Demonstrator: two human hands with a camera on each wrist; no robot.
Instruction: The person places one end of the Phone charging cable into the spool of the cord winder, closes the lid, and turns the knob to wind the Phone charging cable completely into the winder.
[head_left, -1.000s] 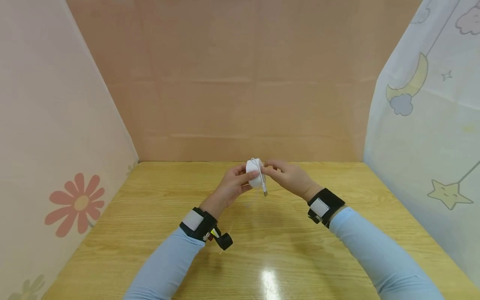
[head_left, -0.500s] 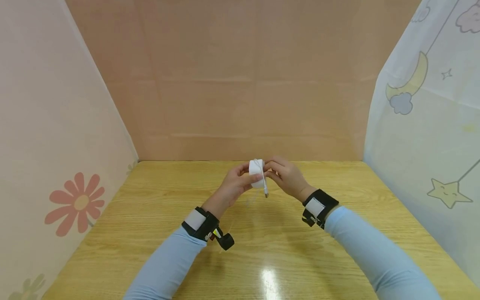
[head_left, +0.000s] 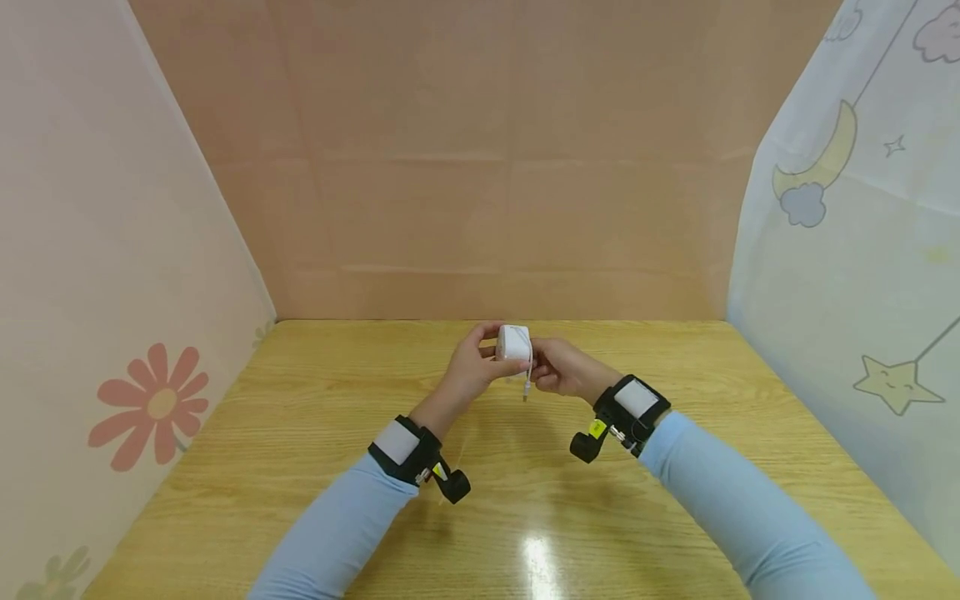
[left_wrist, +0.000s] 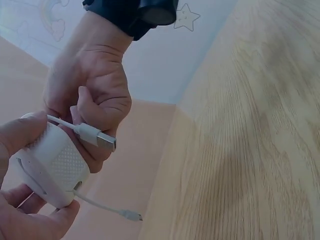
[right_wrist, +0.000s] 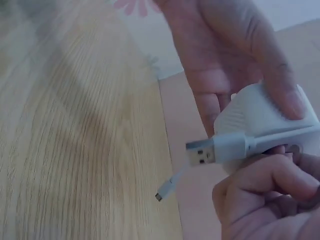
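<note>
White charger block [head_left: 514, 342], centre frame above the desk [head_left: 300, 467]; left hand [head_left: 471, 367] clasps it, right hand [head_left: 561, 371] pinches the cable [left_wrist: 90, 134]. Likely mid-winding; next, tuck the plug.

I see a makeshift recording booth: a wooden table [head_left: 300, 467] boxed in by a cardboard back wall [head_left: 480, 167] and printed cloth screens [head_left: 847, 250] on either side.
</note>
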